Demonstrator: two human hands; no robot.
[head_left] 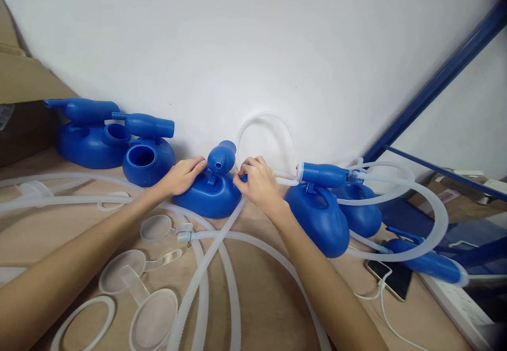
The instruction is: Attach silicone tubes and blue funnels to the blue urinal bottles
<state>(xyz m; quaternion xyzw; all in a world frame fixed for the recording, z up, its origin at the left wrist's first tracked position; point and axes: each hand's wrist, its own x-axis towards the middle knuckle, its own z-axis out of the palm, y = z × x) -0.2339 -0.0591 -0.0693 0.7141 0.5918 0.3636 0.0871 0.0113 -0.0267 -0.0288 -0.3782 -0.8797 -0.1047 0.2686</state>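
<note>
Near the middle of the table a blue plastic bottle (pixel 208 197) stands with a blue tubular part (pixel 222 158) on top, its narrow nozzle facing me. My left hand (pixel 185 175) rests on the bottle's left side, thumb and fingers close together against it. On the right side, my right hand (pixel 257 182) has its fingers curled around the bottle's neck end, which they partly hide. A translucent hose (pixel 214 250) runs toward me from beneath my right hand. White lids with straps (pixel 153 319) and a white ring (pixel 85 322) lie at the lower left.
Two more blue bottles (pixel 93 147) with tubular tops stand at the left beside a cardboard box (pixel 24 81). Blue bottles with hoses (pixel 317 219) stand at the right. Further right are a phone (pixel 392 279), a cable, a power strip (pixel 455 303) and a blue metal frame (pixel 443 76).
</note>
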